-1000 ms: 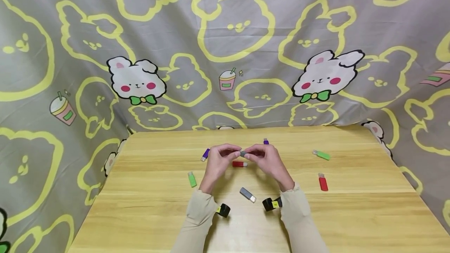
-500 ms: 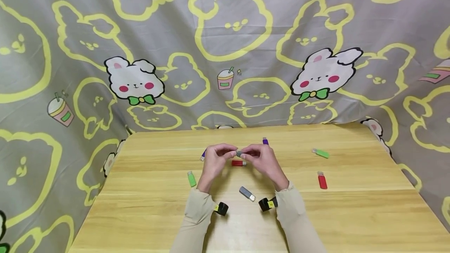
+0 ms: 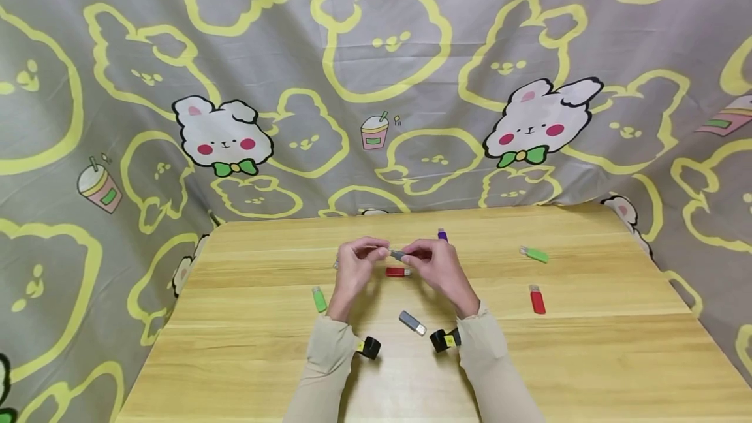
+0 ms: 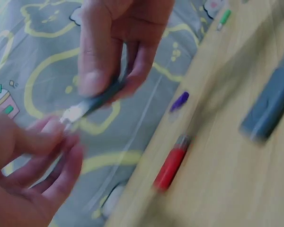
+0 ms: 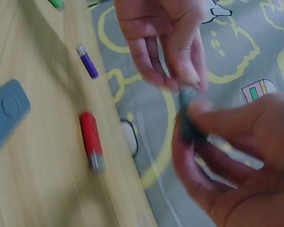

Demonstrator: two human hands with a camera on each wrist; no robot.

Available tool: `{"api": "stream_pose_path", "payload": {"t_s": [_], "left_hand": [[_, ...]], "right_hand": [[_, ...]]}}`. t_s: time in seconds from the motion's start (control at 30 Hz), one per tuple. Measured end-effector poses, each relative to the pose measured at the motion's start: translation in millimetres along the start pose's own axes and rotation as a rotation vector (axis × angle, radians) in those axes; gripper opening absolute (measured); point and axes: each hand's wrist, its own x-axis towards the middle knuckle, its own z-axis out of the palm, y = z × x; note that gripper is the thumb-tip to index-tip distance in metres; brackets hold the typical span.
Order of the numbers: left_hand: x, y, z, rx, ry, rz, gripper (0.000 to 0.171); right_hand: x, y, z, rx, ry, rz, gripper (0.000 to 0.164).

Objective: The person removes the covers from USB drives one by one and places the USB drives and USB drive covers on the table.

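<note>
Between both hands, above the table, is a dark grey USB flash drive point(image 3: 397, 255). My right hand point(image 3: 437, 266) pinches its body between thumb and fingers. The thumb and fingertips of my left hand point(image 3: 354, 269) pinch its pale plug end, which shows as a bright tip point(image 4: 72, 114) in the left wrist view; blur hides whether a clear cap sits there. Below the hands lies a red flash drive point(image 3: 397, 272), and nearer the person a second grey flash drive point(image 3: 412, 323). The left hand covers most of a purple flash drive, seen uncovered in the right wrist view point(image 5: 88, 62).
A green flash drive point(image 3: 319, 299) lies left of the hands. Another purple one point(image 3: 442, 235) is behind the right hand. Further right are a green drive point(image 3: 534, 254) and a red drive point(image 3: 537, 299). A patterned curtain point(image 3: 329, 168) borders the wooden table point(image 3: 235, 344).
The fingertips of the two hands have moved slightly apart, and more of the held grey flash drive shows between them. The left hand now covers more of the purple drive behind it.
</note>
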Motion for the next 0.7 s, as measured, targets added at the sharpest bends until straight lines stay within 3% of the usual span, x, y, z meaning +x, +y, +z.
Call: {"api": "stream_pose_path", "payload": {"t_s": [0.13, 0.33, 0.5, 0.7], "left_hand": [[2.3, 2.6, -13.5, -0.054, 0.137, 0.005, 0.011], [2.5, 2.0, -17.0, -0.08, 0.067, -0.009, 0.012], [2.7, 0.3, -16.3, -0.095, 0.099, -0.038, 0.011], [2.8, -1.6, -17.8, -0.085, 0.102, -0.035, 0.013]], "right_hand": [[-3, 9, -17, 0.007, 0.039, 0.049, 0.006], [-5, 15, -29, 0.056, 0.007, 0.054, 0.01], [-3, 19, -30, 0.058, 0.023, 0.074, 0.018], [0, 29, -33, 0.083, 0.098, 0.085, 0.014]]}}
